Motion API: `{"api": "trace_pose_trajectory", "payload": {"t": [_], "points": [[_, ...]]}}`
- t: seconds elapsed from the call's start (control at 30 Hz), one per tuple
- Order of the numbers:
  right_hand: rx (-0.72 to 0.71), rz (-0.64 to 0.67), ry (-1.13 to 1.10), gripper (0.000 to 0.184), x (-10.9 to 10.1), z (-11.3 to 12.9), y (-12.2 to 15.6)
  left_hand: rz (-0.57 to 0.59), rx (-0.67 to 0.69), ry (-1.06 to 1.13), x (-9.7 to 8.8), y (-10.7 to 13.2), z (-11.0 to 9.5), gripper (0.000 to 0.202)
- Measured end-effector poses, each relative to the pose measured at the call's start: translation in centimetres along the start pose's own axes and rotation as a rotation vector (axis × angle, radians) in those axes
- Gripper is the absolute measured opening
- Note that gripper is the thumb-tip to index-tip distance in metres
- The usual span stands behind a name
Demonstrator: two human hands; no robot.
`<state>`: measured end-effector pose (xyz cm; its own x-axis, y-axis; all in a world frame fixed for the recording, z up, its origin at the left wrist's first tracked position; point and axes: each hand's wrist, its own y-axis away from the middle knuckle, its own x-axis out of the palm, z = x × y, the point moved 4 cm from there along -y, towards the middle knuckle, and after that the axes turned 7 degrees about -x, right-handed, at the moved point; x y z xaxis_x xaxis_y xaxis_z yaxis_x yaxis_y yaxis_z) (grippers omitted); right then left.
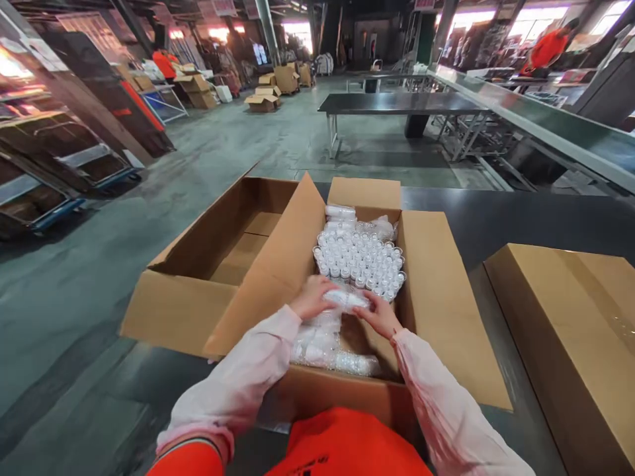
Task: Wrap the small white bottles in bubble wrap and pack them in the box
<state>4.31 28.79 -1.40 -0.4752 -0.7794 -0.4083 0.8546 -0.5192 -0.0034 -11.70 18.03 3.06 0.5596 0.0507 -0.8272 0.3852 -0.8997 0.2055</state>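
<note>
Both hands down inside the open carton (436, 297) on the dark table (520, 218); left hand (312, 297) curled over the near end of a small clear-wrapped pack of bottles (347, 299), fingers bent round its top edge and gripping it; right hand (380, 316) at the pack's other end, fingers (367, 311) part folded and pressed to the wrap, thumb side hidden, so a full clasp not to be told, only firm contact; pack held between the two hands, lying flat and just above the carton's near half.

Beyond the hands, in the far half of the carton, an upright block of small clear bottles (360, 261) with round caps, packed tight in rows and touching the held pack's far side; more wrapped packs (327, 347) lying on their sides beneath and in front of the hands, against the near wall; one more roll (340, 211) at the far wall.

Carton flaps spread open; left flap (282, 264) raised and leaning over a second, empty-looking carton (218, 251) set just beside on the left; a closed, taped box (570, 330) on the table to the right, apart from the open one.

Pale pink sleeves (238, 383) to the wrists; orange garment (347, 443) at the bottom edge.

Well off: long tables (397, 102), stacked boxes (270, 89) on the floor, a person in orange (548, 46) far right.
</note>
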Motion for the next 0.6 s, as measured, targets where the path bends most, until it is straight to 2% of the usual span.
{"api": "trace_pose_trajectory", "payload": {"t": [0.1,0.2,0.3,0.37,0.47,0.6], "points": [[-0.014,0.033,0.041,0.049,3.1,-0.5,-4.3,0.024,-0.135,-0.369,-2.1,-1.4,2.0,0.039],[0.001,0.079,0.165,0.04,6.1,-1.2,-7.0,0.092,-0.228,-0.552,-1.8,-1.8,3.1,0.024],[0.037,0.1,0.316,0.035,7.5,-1.6,-7.2,0.118,-0.282,-0.562,-0.6,-2.1,3.1,0.025],[0.039,0.089,0.386,0.044,7.3,-1.4,-6.5,0.068,-0.279,-0.542,-0.6,-3.1,2.3,0.03],[-0.02,0.032,0.431,0.058,5.9,-0.6,-4.4,-0.057,-0.234,-0.479,-1.5,-6.9,0.4,0.033],[-0.271,-0.221,0.256,0.041,3.6,-0.2,-0.5,-0.108,-0.151,-0.348,-1.5,-16.1,-3.0,0.032]]}}
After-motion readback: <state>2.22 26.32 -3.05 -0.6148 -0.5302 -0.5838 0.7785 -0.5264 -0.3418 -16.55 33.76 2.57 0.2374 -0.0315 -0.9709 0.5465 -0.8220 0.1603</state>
